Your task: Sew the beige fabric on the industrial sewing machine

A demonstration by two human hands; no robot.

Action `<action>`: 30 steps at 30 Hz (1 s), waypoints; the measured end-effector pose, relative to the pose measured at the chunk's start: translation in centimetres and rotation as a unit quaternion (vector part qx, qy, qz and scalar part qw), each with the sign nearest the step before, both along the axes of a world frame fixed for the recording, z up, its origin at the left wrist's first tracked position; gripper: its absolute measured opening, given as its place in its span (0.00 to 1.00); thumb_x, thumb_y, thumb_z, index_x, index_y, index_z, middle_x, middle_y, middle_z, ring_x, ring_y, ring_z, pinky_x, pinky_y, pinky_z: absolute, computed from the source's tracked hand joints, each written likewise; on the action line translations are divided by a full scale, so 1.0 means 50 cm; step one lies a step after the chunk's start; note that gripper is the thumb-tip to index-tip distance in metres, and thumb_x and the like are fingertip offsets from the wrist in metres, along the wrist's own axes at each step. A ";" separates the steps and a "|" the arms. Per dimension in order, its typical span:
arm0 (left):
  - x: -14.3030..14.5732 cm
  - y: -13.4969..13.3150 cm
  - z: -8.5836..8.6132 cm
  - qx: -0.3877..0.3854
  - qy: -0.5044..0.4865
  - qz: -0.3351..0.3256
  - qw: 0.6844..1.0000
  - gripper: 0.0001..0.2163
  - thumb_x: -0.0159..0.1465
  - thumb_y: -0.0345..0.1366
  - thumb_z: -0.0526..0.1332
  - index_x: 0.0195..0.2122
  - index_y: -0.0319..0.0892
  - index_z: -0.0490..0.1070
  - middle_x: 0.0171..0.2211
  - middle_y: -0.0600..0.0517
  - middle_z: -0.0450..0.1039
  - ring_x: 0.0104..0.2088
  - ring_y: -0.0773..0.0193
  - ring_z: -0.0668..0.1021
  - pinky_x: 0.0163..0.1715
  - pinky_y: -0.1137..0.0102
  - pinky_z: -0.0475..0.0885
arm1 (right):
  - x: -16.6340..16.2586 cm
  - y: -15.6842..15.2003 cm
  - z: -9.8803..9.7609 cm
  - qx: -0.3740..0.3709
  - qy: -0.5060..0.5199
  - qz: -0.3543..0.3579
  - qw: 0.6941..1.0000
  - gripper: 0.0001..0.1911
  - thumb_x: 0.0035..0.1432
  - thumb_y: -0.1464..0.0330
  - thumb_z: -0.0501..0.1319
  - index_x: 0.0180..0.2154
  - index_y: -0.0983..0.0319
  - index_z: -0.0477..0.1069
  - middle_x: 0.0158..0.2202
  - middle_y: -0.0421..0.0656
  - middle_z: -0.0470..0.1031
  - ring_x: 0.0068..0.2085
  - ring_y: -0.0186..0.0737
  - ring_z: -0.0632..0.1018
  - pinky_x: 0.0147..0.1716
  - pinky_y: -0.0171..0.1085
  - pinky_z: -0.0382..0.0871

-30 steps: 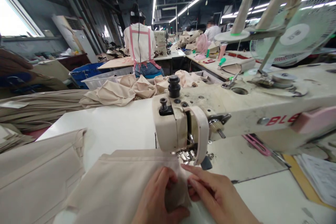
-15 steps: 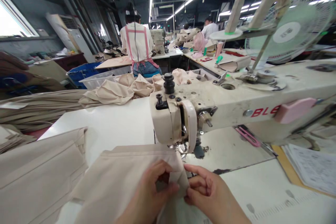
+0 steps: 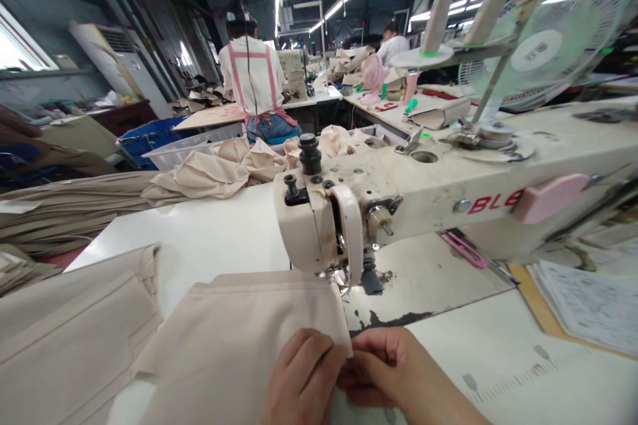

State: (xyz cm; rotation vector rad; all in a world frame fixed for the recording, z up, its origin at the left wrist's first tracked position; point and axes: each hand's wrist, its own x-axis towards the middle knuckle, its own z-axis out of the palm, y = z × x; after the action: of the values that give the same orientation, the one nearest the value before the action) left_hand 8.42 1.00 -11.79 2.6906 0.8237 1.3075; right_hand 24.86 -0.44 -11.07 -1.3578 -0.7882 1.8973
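Observation:
A folded beige fabric piece (image 3: 239, 339) lies on the white sewing table (image 3: 214, 239), its far right corner under the presser foot of a cream sewing machine (image 3: 349, 212). My left hand (image 3: 299, 378) pinches the fabric's near right edge from the left. My right hand (image 3: 393, 372) pinches the same edge from the right, fingertips touching the left hand's. Both hands sit just in front of the needle area.
More beige pieces lie at the left (image 3: 64, 339), with a heap behind the machine (image 3: 224, 169). Papers (image 3: 588, 299) lie at the right. A fan (image 3: 538, 53) and thread cones (image 3: 438, 10) stand above the machine. A person in a pink-strapped apron (image 3: 252, 80) works ahead.
Both hands have drawn back toward me along the fabric's right edge, away from the presser foot. The camera view has shifted slightly right and down.

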 end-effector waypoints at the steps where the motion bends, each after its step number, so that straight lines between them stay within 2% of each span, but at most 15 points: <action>1: -0.002 0.000 -0.002 0.002 0.000 -0.004 1.000 0.08 0.69 0.27 0.52 0.41 0.34 0.70 0.29 0.45 0.72 0.30 0.63 0.72 0.30 0.71 0.75 | 0.001 0.000 -0.001 -0.002 -0.001 -0.001 1.000 0.10 0.43 0.61 0.69 0.24 0.62 0.76 0.23 0.39 0.79 0.31 0.38 0.81 0.32 0.33 0.75; 7: -0.011 -0.004 -0.016 -0.001 0.061 -0.018 0.998 0.07 0.67 0.25 0.54 0.43 0.32 0.70 0.30 0.44 0.73 0.32 0.61 0.72 0.32 0.69 0.75 | 0.001 -0.001 0.002 0.001 0.000 -0.003 1.000 0.07 0.43 0.65 0.69 0.23 0.62 0.78 0.22 0.39 0.79 0.28 0.35 0.80 0.32 0.31 0.74; 12: -0.005 -0.002 -0.003 0.026 0.062 -0.006 0.998 0.08 0.69 0.27 0.52 0.40 0.33 0.71 0.29 0.46 0.74 0.30 0.63 0.73 0.31 0.71 0.75 | 0.002 0.000 0.002 0.002 0.007 -0.004 1.000 0.06 0.43 0.66 0.68 0.24 0.63 0.79 0.20 0.38 0.78 0.26 0.34 0.79 0.30 0.30 0.72; 18: 0.004 -0.001 0.009 0.031 0.059 0.013 0.998 0.05 0.65 0.25 0.56 0.38 0.35 0.71 0.28 0.48 0.75 0.29 0.63 0.75 0.31 0.69 0.74 | 0.007 0.000 0.009 0.007 0.040 -0.010 0.999 0.06 0.43 0.66 0.64 0.24 0.63 0.77 0.23 0.38 0.77 0.30 0.36 0.79 0.39 0.36 0.73; 21: 0.001 0.000 0.010 0.029 0.047 -0.001 0.998 0.07 0.66 0.25 0.54 0.39 0.34 0.72 0.28 0.47 0.75 0.30 0.62 0.75 0.32 0.69 0.74 | 0.008 -0.003 0.006 0.013 0.042 -0.005 0.999 0.08 0.43 0.66 0.61 0.25 0.63 0.76 0.25 0.39 0.78 0.34 0.37 0.80 0.43 0.36 0.72; 24: -0.001 0.000 0.012 0.022 0.042 -0.017 0.999 0.09 0.69 0.28 0.52 0.39 0.33 0.71 0.27 0.46 0.74 0.29 0.63 0.74 0.29 0.71 0.74 | 0.015 -0.014 -0.007 0.030 0.018 0.008 0.999 0.09 0.43 0.67 0.63 0.29 0.63 0.76 0.24 0.40 0.77 0.33 0.39 0.80 0.40 0.36 0.73; 25: -0.001 -0.001 0.013 0.023 0.041 -0.019 0.999 0.09 0.70 0.28 0.51 0.38 0.33 0.71 0.27 0.47 0.74 0.29 0.64 0.74 0.29 0.72 0.73 | 0.019 -0.018 -0.012 0.067 -0.018 0.004 0.998 0.10 0.44 0.68 0.63 0.32 0.63 0.76 0.26 0.41 0.77 0.32 0.39 0.79 0.36 0.36 0.74; 26: 0.000 -0.002 0.014 0.026 0.041 -0.019 0.999 0.10 0.70 0.28 0.51 0.38 0.33 0.71 0.27 0.47 0.74 0.28 0.64 0.74 0.29 0.72 0.73 | 0.024 -0.021 -0.015 0.134 -0.074 -0.004 0.988 0.11 0.46 0.69 0.62 0.35 0.62 0.75 0.29 0.42 0.77 0.33 0.40 0.79 0.35 0.36 0.74; 27: 0.001 -0.005 0.014 0.029 0.043 -0.020 0.998 0.10 0.70 0.28 0.50 0.38 0.33 0.71 0.27 0.47 0.75 0.28 0.64 0.74 0.29 0.72 0.73 | 0.030 -0.023 -0.018 0.226 -0.146 -0.012 0.963 0.14 0.48 0.71 0.62 0.39 0.61 0.74 0.34 0.43 0.77 0.35 0.41 0.79 0.35 0.37 0.75; 28: 0.003 -0.008 0.013 0.031 0.046 -0.021 0.998 0.10 0.70 0.28 0.50 0.39 0.33 0.71 0.28 0.46 0.75 0.29 0.64 0.74 0.30 0.72 0.73 | 0.036 -0.022 -0.018 0.330 -0.221 -0.011 0.918 0.16 0.50 0.73 0.61 0.43 0.59 0.73 0.39 0.44 0.76 0.39 0.42 0.78 0.37 0.38 0.75; 30: 0.003 -0.013 0.010 0.019 0.047 -0.017 0.999 0.09 0.70 0.27 0.50 0.39 0.34 0.70 0.30 0.46 0.75 0.30 0.63 0.74 0.31 0.71 0.73 | 0.047 -0.015 -0.015 0.522 -0.318 0.019 0.791 0.17 0.56 0.77 0.59 0.46 0.57 0.72 0.46 0.45 0.75 0.47 0.42 0.76 0.45 0.39 0.74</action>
State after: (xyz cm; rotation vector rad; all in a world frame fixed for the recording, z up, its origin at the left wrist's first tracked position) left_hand 8.59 0.35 -11.27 2.8012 0.7641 1.2101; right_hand 27.23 -1.17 -11.84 -1.1573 -1.8355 0.6462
